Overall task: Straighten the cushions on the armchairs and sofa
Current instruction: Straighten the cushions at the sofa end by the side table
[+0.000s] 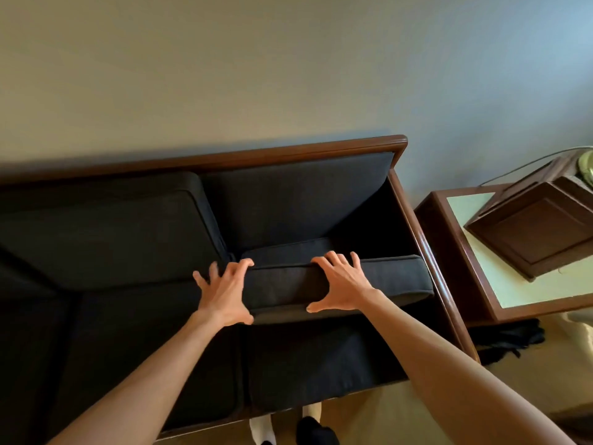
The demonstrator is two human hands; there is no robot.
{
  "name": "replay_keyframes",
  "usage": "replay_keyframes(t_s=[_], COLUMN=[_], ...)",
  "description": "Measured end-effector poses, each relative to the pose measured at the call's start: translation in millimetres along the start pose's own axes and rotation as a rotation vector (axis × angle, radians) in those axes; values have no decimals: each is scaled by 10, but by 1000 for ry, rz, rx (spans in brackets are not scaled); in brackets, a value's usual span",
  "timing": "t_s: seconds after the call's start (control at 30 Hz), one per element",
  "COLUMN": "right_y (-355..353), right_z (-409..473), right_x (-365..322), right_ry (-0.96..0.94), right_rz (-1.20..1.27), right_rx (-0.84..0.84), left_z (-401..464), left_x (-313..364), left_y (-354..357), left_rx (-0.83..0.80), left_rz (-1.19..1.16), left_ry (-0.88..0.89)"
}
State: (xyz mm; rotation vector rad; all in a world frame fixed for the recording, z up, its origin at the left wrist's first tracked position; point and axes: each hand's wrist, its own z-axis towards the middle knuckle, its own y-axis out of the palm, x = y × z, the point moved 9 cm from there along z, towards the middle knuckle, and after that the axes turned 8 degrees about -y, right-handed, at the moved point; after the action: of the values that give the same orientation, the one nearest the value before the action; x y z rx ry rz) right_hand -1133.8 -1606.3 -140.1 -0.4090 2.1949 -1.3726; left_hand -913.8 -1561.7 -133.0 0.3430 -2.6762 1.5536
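Both hands take the dark seat cushion (337,281) by its raised front edge: left hand (224,293) at the near corner, right hand (343,287) mid-edge, fingers spread and curled over the top, thumbs underneath. It looks soft, bulky and fairly light, so this wide grip along the edge should suit.

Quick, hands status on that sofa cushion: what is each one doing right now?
Left hand: grips the left end of the raised dark cushion, fingers curled over its top edge.
Right hand: grips the same cushion's front, fingers over the top, thumb below.

Sofa cushion (337,281) covered in dark matt woven cloth, sofa frame (414,220) finished in glossy brown wood, side table (455,268) topped with smooth pale surface
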Motion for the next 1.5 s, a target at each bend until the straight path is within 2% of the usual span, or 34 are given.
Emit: replay_keyframes(t_s=[0.07,0.2,0.3,0.47,0.6,1.0,1.13,1.3,1.5], right_y=[-20,4,-86,-487,-700,-1027,-963,-943,-1039], right_z=[-94,-230,-53,470,781,1537,1578,1521,1515], right_x=[184,619,792,948,1085,1632,1729,1881,2026], right_ry=[-6,-3,-23,-93,-141,-118,-109,-116,110], right_rz=[-72,-206,-225,-222,-265,-224,-146,-173,-188], right_rx=[-3,-13,-12,-65,-71,-117,-27,77,277], left_z=[77,241,452,912,1165,1984,2150,2240,2230], left_x=[243,628,693,632,662,859,778,734,782], left_y=[18,128,13,-379,-557,-1032,-1013,-1063,-1177], left_rx=[24,47,101,17,20,-31,-56,-50,185], left_rz=[159,223,211,128,113,155,147,127,28], left_ry=[25,86,101,74,52,31,-1,19,62])
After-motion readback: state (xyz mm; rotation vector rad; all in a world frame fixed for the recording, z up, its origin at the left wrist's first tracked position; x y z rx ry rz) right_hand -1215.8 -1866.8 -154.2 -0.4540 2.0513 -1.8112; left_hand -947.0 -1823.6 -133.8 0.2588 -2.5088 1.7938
